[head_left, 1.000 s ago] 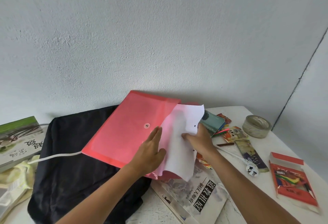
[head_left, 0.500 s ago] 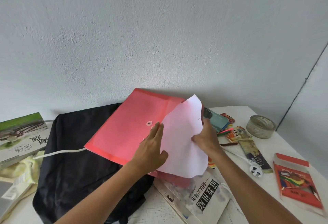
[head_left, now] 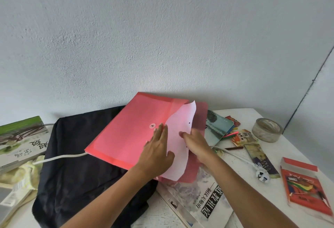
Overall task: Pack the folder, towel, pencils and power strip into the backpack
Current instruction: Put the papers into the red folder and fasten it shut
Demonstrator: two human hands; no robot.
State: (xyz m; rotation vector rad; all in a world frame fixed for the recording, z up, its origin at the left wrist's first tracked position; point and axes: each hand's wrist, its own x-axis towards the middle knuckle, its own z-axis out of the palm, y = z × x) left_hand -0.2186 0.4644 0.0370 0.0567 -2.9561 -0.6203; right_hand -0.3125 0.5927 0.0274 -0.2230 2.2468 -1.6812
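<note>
Since half a second ago the white sheet [head_left: 178,143] has slid deeper into the red folder [head_left: 130,137], and the right hand [head_left: 196,142] has moved left onto the paper, away from the sheet's far edge where it was.

Nearest the camera, a newspaper with large printed characters [head_left: 204,204] lies on the white table [head_left: 289,146], partly under the folder's open flap. To the right sits an orange box of coloured pencils [head_left: 305,188], with a white plug [head_left: 261,174] on its cord just left of it.

The black backpack [head_left: 77,170] lies flat on the table's left half, and the folder rests on top of it, tilted, its snap button [head_left: 152,126] facing up. The left hand [head_left: 157,152] presses flat on the folder, fingers straight and together, thumb spread against the sheet. The right hand is blurred; its fingers seem laid on the paper, though whether they pinch it I cannot tell.

A white cable [head_left: 59,157] crosses the backpack from under the folder toward the left edge, where a pale yellow towel [head_left: 23,171] lies crumpled beneath a book with a green cover [head_left: 19,137].

Farther back on the right lie a picture card [head_left: 216,126], snack wrappers [head_left: 240,136] and a roll of clear tape [head_left: 267,130], close to the grey wall [head_left: 162,38].
</note>
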